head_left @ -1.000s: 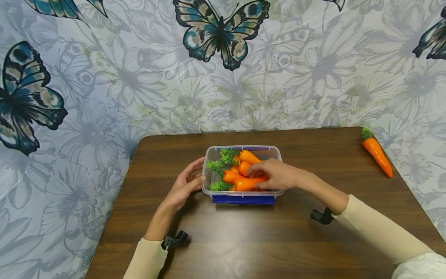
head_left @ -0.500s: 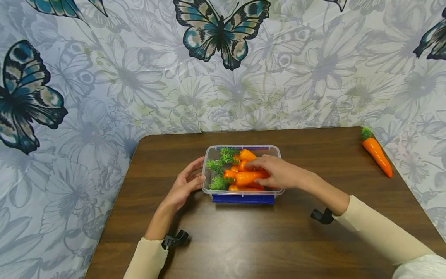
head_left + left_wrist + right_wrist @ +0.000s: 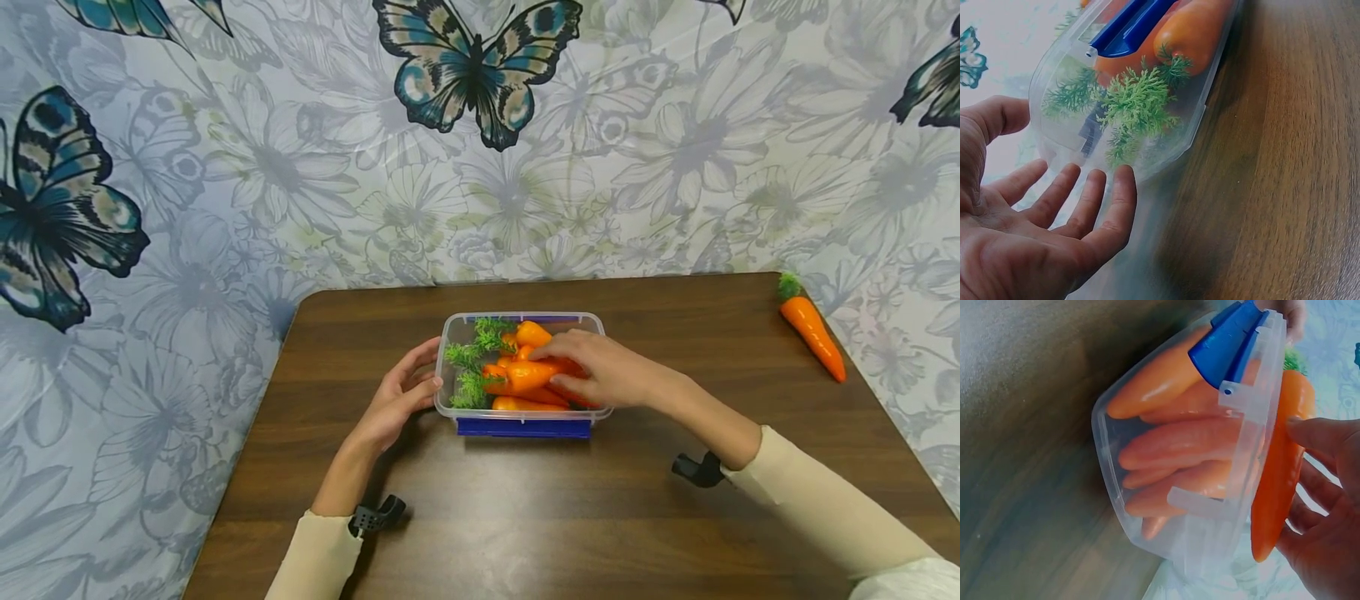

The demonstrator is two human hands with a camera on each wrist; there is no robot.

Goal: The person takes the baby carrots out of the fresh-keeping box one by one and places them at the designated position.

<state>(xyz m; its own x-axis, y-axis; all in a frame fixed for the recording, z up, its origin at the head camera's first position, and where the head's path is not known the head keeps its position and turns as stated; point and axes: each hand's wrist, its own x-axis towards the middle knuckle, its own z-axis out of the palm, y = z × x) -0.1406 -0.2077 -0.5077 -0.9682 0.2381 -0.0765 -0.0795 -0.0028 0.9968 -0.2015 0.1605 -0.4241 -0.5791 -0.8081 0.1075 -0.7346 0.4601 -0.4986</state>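
Note:
A clear plastic container [image 3: 525, 415] with blue side clips stands on the table, filled with several orange carrots [image 3: 1175, 442] whose green tops point left. My right hand [image 3: 611, 371] is over its right part and pinches a carrot [image 3: 1280, 469] between thumb and fingers. In the right wrist view that carrot lies along the container's rim, above the others. At the container's left end is my left hand [image 3: 397, 396], thumb at the rim. Its fingers [image 3: 1124, 194] spread loosely along the end wall in the left wrist view.
A single carrot [image 3: 812, 333] lies near the table's right edge, green top toward the back. Behind the wooden table [image 3: 525, 517] hangs a floral cloth [image 3: 675, 150] printed with butterflies. Both wrists wear a black strap device [image 3: 375, 515].
The right hand has lifted its carrot a little off the pile and shifted slightly right, uncovering carrots below near the front wall. The left hand has stayed in place.

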